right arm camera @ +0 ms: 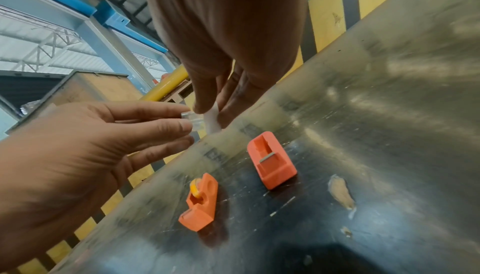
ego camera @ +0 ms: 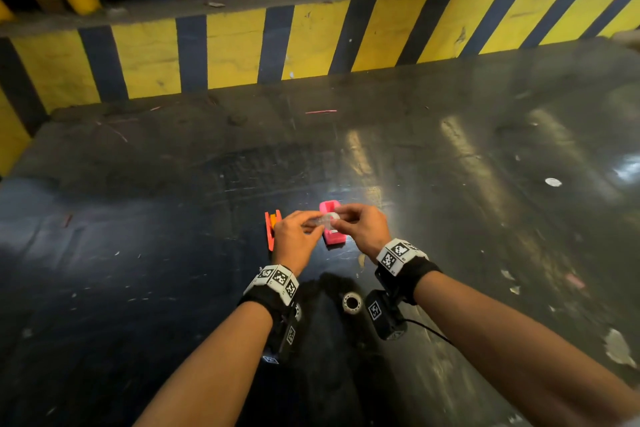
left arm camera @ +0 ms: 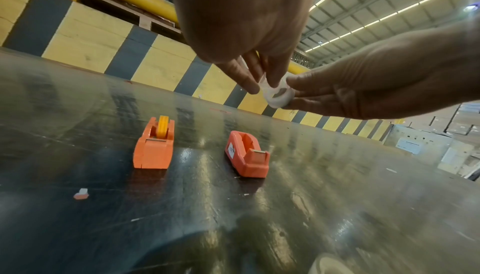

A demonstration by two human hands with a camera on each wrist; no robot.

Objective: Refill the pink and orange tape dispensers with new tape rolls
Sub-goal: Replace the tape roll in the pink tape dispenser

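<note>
Both hands meet above the dark floor (ego camera: pixel 450 135): right hand (ego camera: pixel 360 229) pinches a white tape roll (left arm camera: pixel 279 95) between thumb and fingers; left hand (ego camera: pixel 294 239) pinches a clear piece (right arm camera: pixel 193 120) at its 9 o'clock. Pink dispenser (ego camera: pixel 331 224), its bay empty, lies beneath them; orange dispenser (ego camera: pixel 272 229), holding a yellow spool (left arm camera: pixel 163 126), at its 9 o'clock. Another roll (ego camera: pixel 352 302) lies between the wrists.

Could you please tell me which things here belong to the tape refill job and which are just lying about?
Job: tape roll held by left hand and right hand; clear core; pink dispenser; orange dispenser; spare roll.

Lying about: white scrap; red strip; paper bits.
</note>
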